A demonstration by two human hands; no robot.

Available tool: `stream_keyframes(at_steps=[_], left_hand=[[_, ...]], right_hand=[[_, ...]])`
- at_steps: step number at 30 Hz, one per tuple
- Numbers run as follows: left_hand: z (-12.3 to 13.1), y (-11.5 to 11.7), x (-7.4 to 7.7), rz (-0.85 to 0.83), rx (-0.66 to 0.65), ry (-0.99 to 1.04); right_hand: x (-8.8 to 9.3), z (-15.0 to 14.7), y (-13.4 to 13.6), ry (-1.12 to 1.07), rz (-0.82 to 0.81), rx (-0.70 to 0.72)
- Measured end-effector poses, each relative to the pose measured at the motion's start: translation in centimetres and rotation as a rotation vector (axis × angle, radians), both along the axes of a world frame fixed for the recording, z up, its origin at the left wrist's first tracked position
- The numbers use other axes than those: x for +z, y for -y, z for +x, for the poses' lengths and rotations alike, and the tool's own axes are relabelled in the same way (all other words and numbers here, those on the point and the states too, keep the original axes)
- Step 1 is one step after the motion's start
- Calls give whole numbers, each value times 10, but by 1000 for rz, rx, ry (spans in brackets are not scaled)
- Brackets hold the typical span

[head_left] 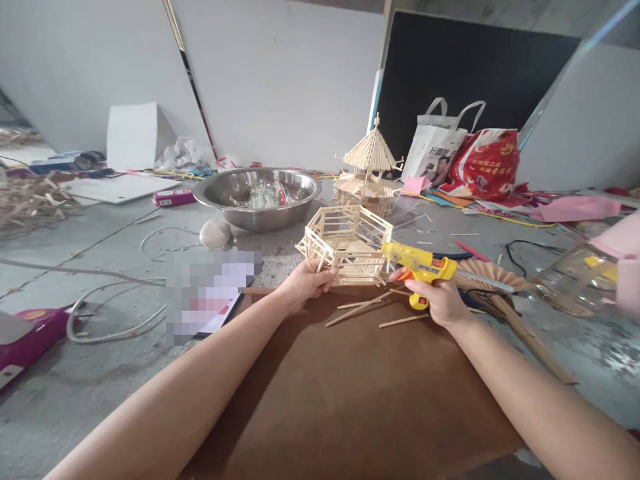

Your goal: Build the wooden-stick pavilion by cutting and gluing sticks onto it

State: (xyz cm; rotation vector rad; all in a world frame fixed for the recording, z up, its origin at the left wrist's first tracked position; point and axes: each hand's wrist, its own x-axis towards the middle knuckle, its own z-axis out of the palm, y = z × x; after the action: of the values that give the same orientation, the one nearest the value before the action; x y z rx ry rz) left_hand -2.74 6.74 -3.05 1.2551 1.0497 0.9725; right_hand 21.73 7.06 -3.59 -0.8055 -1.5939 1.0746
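Observation:
My left hand grips the lower left corner of a hexagonal frame of thin wooden sticks that rests at the far edge of a brown board. My right hand is wrapped round the handle of a yellow glue gun, with a finger on its orange trigger. The gun's nozzle points left at the frame's right side. A few loose sticks lie on the board between my hands.
A finished stick pagoda stands behind the frame, next to a steel bowl. Bags and pink paper lie at the back right, a clear container at right. White cable and a magenta object lie at left.

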Motion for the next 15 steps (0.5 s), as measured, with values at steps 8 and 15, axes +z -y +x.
stream_keyframes(at_steps=[8,15], left_hand=[[-3,-3,-2,-23,-43,12],[-4,-3,1,-10,-78,22]], right_hand=[[1,0,1,-6,-15,12],[1,1,1,3,-22,28]])
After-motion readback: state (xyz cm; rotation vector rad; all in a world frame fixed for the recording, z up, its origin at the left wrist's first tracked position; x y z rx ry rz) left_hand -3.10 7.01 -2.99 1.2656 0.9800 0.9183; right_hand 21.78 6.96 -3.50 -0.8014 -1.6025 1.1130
